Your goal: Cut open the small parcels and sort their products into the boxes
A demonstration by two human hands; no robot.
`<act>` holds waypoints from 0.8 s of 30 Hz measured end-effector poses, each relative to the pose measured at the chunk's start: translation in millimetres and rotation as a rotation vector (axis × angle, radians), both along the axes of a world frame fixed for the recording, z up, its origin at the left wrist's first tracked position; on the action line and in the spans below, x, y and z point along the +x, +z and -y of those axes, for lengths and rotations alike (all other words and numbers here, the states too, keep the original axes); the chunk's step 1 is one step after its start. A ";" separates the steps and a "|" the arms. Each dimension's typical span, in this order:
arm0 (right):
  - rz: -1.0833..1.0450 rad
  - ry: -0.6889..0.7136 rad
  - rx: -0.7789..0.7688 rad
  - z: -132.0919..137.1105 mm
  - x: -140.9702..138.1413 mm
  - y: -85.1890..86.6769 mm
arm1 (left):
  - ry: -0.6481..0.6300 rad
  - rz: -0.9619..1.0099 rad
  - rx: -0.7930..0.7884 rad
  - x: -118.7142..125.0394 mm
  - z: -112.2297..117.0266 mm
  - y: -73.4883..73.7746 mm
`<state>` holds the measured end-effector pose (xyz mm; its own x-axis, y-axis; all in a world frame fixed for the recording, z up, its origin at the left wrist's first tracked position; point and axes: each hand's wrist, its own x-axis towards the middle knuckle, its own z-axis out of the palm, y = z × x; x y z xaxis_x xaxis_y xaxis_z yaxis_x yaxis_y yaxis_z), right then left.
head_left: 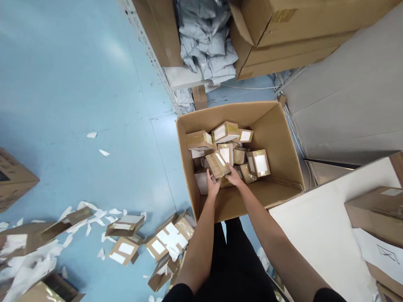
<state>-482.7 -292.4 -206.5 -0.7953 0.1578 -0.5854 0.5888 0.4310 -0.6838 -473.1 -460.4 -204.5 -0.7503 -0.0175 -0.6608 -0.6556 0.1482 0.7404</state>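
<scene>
Both my hands are inside a large open cardboard carton (273, 138), gripping one small cardboard box (217, 165) from its near side. My left hand (213, 184) holds its lower left corner, and my right hand (233, 175) its lower right. That box is tilted and sits over other taped small boxes with white labels. Around it lie a labelled box (258, 162) on the right, another box (225, 131) behind, and a box (200, 140) at the back left. What lies beneath the held box is mostly hidden.
Opened boxes (126, 249) and torn white paper (94, 216) litter the blue floor at left. A shelf with grey bags (208, 46) and big cartons (302, 25) stands beyond. To the right is a white table (317, 226) bearing a cardboard box (378, 212).
</scene>
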 end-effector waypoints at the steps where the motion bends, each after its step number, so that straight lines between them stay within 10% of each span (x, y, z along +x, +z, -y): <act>1: -0.005 0.016 0.026 -2.5 -0.9 14.9 | -0.027 -0.062 -0.029 -0.9 -1.3 15.4; 15: -0.491 -0.257 0.386 -53.0 114.1 234.6 | -0.577 -0.761 -0.014 14.7 -58.4 237.5; 24: -0.653 -0.538 0.526 -121.3 307.4 295.2 | -0.881 -0.995 0.061 160.6 -152.6 313.8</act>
